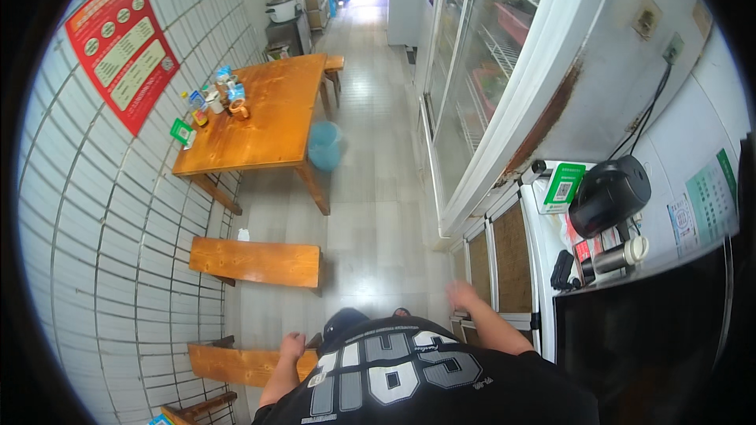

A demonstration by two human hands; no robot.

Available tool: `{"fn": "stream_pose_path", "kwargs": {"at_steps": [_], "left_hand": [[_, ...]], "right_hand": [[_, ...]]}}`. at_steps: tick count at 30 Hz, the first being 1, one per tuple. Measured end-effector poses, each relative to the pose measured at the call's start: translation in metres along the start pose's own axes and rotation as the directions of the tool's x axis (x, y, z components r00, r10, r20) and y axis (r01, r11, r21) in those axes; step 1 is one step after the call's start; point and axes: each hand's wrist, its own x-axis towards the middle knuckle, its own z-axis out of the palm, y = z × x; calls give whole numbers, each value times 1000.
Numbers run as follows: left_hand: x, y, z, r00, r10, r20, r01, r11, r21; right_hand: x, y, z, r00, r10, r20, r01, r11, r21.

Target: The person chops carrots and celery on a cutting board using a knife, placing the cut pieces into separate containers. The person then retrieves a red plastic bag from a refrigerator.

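Observation:
My left hand (293, 345) hangs low at the bottom of the view, beside my black T-shirt (407, 372) and above a wooden bench (236, 363). Its fingers look curled, and whether it holds anything does not show. On the other side, my right hand (462, 295) is held out over the floor near a low cabinet (514, 257). It is blurred, and its fingers cannot be made out clearly. Between the two hands lies my torso, with a dark shoe (401, 311) just beyond it.
Ahead on the left stand a bench (257, 260) and a wooden table (266, 124) with condiments, a blue bin (325, 144) beside it. At right, a glass-fronted cabinet (472, 71) lines the aisle. A black kettle (611, 195) and a steel thermos (611, 258) stand on a white counter.

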Motion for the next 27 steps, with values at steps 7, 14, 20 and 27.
{"fn": "stream_pose_path", "kwargs": {"at_steps": [7,14,20,27], "left_hand": [[83,-36,10,880,55,472,-316,810,494],[303,112,-47,877,405,259,-470,835,286],[407,307,-167,885,446,133,-444,895,-49],[446,399,-194,858,478,190,-436,872,-224]], "right_hand": [[121,-1,-153,705,696,-134,-5,194,981],[187,-8,-227,452,892,-11,73,-25,997],[212,-1,-283,353,911,216,5,-233,973],[226,1,-324,237,954,184,-409,-74,910]]}}
